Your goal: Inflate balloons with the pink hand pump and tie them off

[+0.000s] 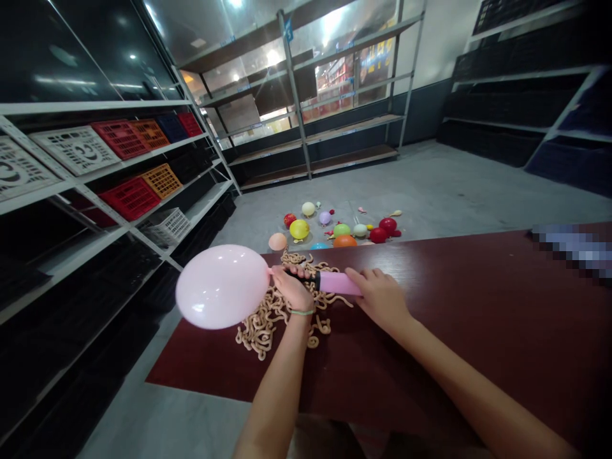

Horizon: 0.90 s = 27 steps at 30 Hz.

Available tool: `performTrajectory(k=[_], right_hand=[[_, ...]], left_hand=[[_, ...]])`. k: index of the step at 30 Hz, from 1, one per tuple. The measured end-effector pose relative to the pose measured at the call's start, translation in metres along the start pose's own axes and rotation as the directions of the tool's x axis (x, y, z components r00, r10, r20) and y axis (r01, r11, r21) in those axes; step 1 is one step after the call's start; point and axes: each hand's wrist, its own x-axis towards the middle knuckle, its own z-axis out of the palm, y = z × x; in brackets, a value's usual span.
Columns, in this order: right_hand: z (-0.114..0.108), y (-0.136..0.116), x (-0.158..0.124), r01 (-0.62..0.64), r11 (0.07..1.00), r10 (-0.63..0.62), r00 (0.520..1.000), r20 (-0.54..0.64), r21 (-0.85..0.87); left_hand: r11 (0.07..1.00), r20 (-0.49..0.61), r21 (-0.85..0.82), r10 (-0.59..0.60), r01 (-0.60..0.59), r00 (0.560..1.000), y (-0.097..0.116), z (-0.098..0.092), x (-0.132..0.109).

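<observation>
A large pale pink balloon (222,287), well inflated, sticks out to the left with its neck at my left hand (292,288). That hand is closed around the balloon's neck and the black end of a hand pump. My right hand (380,296) grips the pink-purple barrel of the hand pump (338,284) at its other end. The pump lies nearly level above the table, pointing left. Beneath and around my left hand, many beige, curly, worm-like pieces (261,325) are heaped on the dark red table (430,357).
Beyond the table, several balloons lie on the grey floor, among them a yellow balloon (299,229), an orange balloon (345,241) and a red balloon (377,235). Shelving with plastic crates (129,199) stands left. A blurred, pixelated object (576,245) rests at the table's right.
</observation>
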Motion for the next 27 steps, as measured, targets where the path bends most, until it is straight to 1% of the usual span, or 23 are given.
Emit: performTrajectory(k=[2,3,6,8,10,11,14,16,18,21,24,27], right_hand=[[0.004,0.0,-0.003,0.06,0.997,-0.06,0.998,0.008,0.043],[0.006,0.002,-0.003,0.098,0.994,-0.099,0.995,0.01,0.057],[0.012,0.01,-0.003,0.2,0.977,-0.201,0.98,-0.001,0.071],[0.012,0.015,-0.001,0.226,0.971,-0.225,0.974,-0.016,0.078],[0.009,0.02,0.001,0.224,0.971,-0.223,0.974,-0.025,0.082],[0.008,0.024,0.0,0.219,0.973,-0.217,0.976,-0.028,0.078],[0.004,0.041,-0.001,0.174,0.984,-0.172,0.984,-0.047,0.049],[0.004,0.053,-0.002,0.12,0.992,-0.117,0.991,-0.062,0.044],[0.005,0.06,-0.002,0.077,0.996,-0.074,0.995,-0.064,0.054],[0.007,0.058,-0.002,0.084,0.995,-0.082,0.996,-0.036,0.059],[0.009,0.045,-0.003,0.117,0.993,-0.117,0.993,-0.002,0.032],[0.012,0.03,-0.002,0.119,0.993,-0.12,0.993,-0.01,-0.023]], left_hand=[[0.998,-0.082,-0.056,-0.001,-0.004,0.997,-0.005,0.003,-0.006],[0.997,-0.103,-0.078,-0.008,0.0,0.995,-0.006,0.004,-0.008],[0.994,-0.071,-0.109,-0.033,0.025,0.997,-0.005,0.006,-0.008],[0.992,-0.042,-0.118,-0.05,0.045,0.998,0.001,0.007,-0.005],[0.992,-0.022,-0.122,-0.044,0.041,0.999,0.009,0.008,0.001],[0.992,-0.028,-0.126,-0.029,0.025,0.999,0.015,0.007,0.006],[0.99,-0.121,-0.134,0.038,-0.054,0.992,0.035,-0.002,0.025],[0.992,-0.172,-0.089,0.078,-0.094,0.982,0.048,-0.012,0.038],[0.992,-0.149,-0.031,0.112,-0.118,0.982,0.059,-0.022,0.047],[0.993,-0.067,0.035,0.119,-0.117,0.991,0.065,-0.033,0.052],[0.987,-0.003,0.09,0.138,-0.137,0.99,0.062,-0.039,0.05],[0.974,0.07,0.174,0.133,-0.143,0.989,0.054,-0.045,0.047]])
